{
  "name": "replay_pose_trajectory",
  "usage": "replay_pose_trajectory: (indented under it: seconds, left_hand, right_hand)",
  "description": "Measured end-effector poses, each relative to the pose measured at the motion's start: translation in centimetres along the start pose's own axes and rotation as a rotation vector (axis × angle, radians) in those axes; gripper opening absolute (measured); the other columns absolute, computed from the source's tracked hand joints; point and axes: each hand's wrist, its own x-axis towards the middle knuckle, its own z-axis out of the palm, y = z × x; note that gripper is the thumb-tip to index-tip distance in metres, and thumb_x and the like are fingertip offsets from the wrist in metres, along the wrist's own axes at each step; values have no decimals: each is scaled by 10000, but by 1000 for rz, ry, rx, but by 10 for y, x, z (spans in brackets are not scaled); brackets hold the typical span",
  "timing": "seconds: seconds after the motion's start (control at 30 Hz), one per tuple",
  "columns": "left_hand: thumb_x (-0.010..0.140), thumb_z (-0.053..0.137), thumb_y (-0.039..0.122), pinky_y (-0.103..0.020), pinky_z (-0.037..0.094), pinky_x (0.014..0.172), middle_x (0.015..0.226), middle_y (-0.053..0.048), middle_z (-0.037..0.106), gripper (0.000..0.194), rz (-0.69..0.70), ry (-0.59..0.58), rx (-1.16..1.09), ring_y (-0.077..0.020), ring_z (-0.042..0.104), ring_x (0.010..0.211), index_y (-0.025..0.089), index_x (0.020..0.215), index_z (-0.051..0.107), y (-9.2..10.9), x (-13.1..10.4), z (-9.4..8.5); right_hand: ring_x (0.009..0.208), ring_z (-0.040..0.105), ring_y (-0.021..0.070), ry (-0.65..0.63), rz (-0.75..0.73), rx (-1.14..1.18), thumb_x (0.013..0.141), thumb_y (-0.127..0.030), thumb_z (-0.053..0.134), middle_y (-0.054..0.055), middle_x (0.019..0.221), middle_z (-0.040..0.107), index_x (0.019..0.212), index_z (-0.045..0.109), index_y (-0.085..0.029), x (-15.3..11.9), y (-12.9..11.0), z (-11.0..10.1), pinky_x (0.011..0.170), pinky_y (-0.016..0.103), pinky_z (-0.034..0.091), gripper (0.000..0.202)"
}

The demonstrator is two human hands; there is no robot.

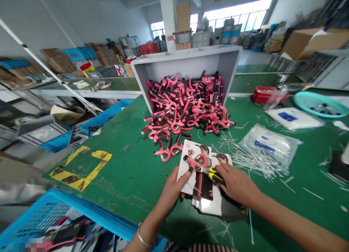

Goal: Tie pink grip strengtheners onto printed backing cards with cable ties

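Note:
My left hand (174, 186) grips a printed card (188, 150) by its left edge, the thumb lying on the front. On this card sits a pink clamp-like tool (200, 162) with dark grips and a metal spring. My right hand (237, 181) is closed round yellow-and-black side cutters (214, 174); their jaws are at the pink tool, near its middle. Under both hands lies a stack of printed cards (209, 207), partly covered by the held card and the right hand. Thin white cable ties (256, 159) are scattered to the right of my right hand.
A grey crate (188, 56), tipped on its side, spills many pink tools (188, 103) onto the green table (131, 175). A bag of ties (275, 143), a turquoise tray (302, 99) and a red box (259, 96) are at right. A blue basket (89, 204) stands lower left.

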Motion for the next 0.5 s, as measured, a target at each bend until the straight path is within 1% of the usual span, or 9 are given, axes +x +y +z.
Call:
replay_pose_trajectory:
  seconds: [0.07, 0.1, 0.2, 0.23, 0.27, 0.33, 0.4, 0.43, 0.5]
  left_hand:
    - [864, 627, 479, -171, 360, 367, 637, 40, 551, 347, 5, 24, -48, -77, 469, 447, 155, 967, 557, -2, 1, 2]
    - [857, 638, 474, -173, 360, 373, 637, 38, 553, 343, 8, 43, -79, -79, 472, 453, 152, 955, 567, -3, 2, 3]
    - [843, 659, 460, -179, 361, 391, 637, 30, 572, 337, 15, 122, -184, -84, 481, 468, 141, 935, 600, 0, 5, 7]
    - [846, 659, 453, -185, 390, 419, 667, 18, 601, 336, 26, 157, -232, -93, 513, 497, 140, 958, 613, 2, 6, 8]
    - [854, 654, 442, -200, 443, 479, 735, -3, 646, 339, 49, 193, -284, -112, 570, 562, 141, 1009, 623, 5, 7, 9]
    - [866, 647, 417, -263, 531, 702, 973, -57, 711, 385, 123, 262, -377, -172, 670, 816, 165, 1155, 614, 13, 8, 12]
    - [870, 648, 397, -331, 489, 940, 1211, -81, 676, 456, 197, 310, -434, -222, 635, 1102, 206, 1276, 569, 21, 9, 17]
    - [876, 644, 390, -349, 449, 1009, 1277, -78, 650, 472, 224, 324, -450, -229, 596, 1188, 223, 1307, 550, 24, 8, 20]
    - [896, 624, 375, -363, 403, 1071, 1332, -64, 621, 456, 253, 340, -481, -222, 554, 1255, 250, 1325, 529, 28, 6, 27]
  right_hand:
    - [913, 613, 267, -75, 24, 94, 882, -201, 503, 125, 1022, 652, 1103, 610, -163, 0, -2, -4, 772, 363, 475, 248]
    - [877, 624, 253, -111, 3, 158, 884, -204, 503, 114, 997, 660, 1095, 609, -171, -2, -6, -7, 756, 350, 477, 239]
    - [878, 644, 236, -218, -142, 397, 897, -279, 539, 92, 1004, 683, 1116, 610, -199, -15, -26, -14, 797, 340, 485, 244]
    - [913, 648, 239, -236, -155, 481, 908, -312, 540, 92, 1042, 687, 1138, 607, -207, -21, -35, -15, 826, 345, 488, 261]
    - [968, 647, 247, -238, -128, 560, 925, -345, 526, 98, 1098, 684, 1168, 599, -212, -26, -42, -15, 864, 356, 488, 287]
    - [1123, 606, 273, -214, 8, 690, 962, -408, 473, 120, 1238, 644, 1255, 561, -210, -34, -53, -11, 960, 394, 468, 364]
    - [1273, 512, 300, -184, 149, 760, 969, -479, 441, 139, 1392, 544, 1367, 473, -207, -36, -58, -3, 1060, 453, 406, 483]
    - [1330, 456, 307, -173, 189, 772, 965, -504, 437, 140, 1453, 484, 1413, 423, -209, -35, -60, 1, 1103, 481, 361, 536]
    - [1386, 386, 305, -145, 226, 763, 956, -525, 438, 134, 1512, 407, 1454, 364, -210, -30, -63, 9, 1150, 508, 290, 594]
